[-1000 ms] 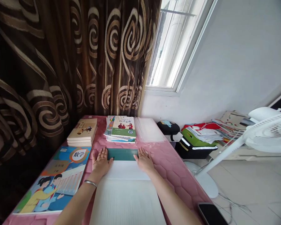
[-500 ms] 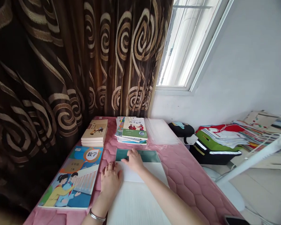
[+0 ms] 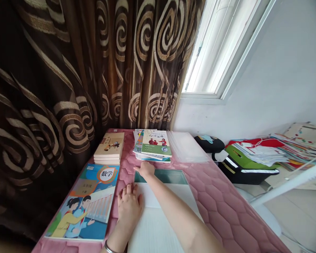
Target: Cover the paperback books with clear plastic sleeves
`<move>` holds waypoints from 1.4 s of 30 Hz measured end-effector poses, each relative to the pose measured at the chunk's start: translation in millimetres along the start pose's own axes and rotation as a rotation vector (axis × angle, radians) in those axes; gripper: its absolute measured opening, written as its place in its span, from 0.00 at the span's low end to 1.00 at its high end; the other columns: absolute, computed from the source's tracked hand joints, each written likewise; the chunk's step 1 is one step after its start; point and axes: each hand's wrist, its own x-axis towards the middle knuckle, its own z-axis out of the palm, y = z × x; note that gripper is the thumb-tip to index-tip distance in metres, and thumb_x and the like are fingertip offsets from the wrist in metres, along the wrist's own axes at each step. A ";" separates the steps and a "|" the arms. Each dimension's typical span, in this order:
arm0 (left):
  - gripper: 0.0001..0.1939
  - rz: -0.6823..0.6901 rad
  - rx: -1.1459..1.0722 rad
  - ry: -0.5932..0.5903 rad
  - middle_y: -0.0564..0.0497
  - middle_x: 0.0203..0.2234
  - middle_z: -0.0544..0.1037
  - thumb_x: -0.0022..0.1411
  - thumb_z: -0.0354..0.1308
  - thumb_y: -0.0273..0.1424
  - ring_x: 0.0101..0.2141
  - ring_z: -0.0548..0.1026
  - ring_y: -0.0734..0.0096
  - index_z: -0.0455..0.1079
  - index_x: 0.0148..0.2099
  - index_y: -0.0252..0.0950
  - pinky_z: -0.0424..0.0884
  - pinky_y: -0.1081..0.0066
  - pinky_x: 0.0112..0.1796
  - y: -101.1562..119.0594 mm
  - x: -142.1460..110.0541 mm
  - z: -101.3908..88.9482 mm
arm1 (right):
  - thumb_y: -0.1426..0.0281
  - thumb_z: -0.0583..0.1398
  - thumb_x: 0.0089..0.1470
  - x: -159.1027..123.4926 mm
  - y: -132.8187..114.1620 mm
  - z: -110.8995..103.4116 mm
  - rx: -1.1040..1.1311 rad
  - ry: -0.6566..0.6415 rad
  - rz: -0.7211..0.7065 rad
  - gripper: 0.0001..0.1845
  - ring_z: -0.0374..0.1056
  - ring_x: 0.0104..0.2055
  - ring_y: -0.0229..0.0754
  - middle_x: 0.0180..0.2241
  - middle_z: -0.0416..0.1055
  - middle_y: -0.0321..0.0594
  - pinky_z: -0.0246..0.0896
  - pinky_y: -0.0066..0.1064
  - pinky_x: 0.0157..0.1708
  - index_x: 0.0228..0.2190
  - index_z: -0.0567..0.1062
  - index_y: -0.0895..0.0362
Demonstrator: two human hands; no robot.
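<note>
Teal-and-white cover [image 3: 173, 176] flat on pink quilted surface [image 3: 213, 189]; looks light, bendy, slippery, likely easiest held by edges. Left hand [image 3: 130, 207] at its left edge, fingers slightly spread. Right hand [image 3: 146, 171] at far-left corner, fingers bunched; can't tell whether pinching.

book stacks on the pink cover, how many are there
2. The tan books are stacked at the far left, just beyond the large blue textbook; the mixed books are stacked to their right, beside the clear plastic sheets.
</note>
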 end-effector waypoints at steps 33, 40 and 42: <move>0.20 0.007 0.018 -0.015 0.41 0.54 0.71 0.64 0.49 0.31 0.50 0.69 0.53 0.70 0.56 0.37 0.64 0.54 0.50 2.2 1.2 -2.8 | 0.53 0.65 0.48 -9.5 5.1 1.4 0.011 -0.031 -0.118 0.20 0.71 0.47 0.50 0.44 0.76 0.45 0.59 0.38 0.48 0.37 0.76 0.55; 0.20 0.018 0.041 0.010 0.42 0.54 0.72 0.65 0.48 0.32 0.50 0.70 0.55 0.71 0.56 0.38 0.65 0.56 0.49 -1.2 1.9 2.3 | 0.59 0.57 0.59 -9.4 -9.1 9.6 0.025 0.123 -0.073 0.24 0.64 0.55 0.52 0.52 0.68 0.55 0.58 0.40 0.51 0.51 0.69 0.61; 0.20 0.022 0.056 0.021 0.41 0.54 0.71 0.65 0.48 0.33 0.49 0.71 0.55 0.71 0.56 0.38 0.66 0.56 0.48 -1.7 2.8 3.4 | 0.58 0.56 0.59 -23.1 -3.6 14.5 0.031 0.135 -0.118 0.26 0.60 0.58 0.52 0.56 0.64 0.54 0.57 0.40 0.52 0.53 0.68 0.59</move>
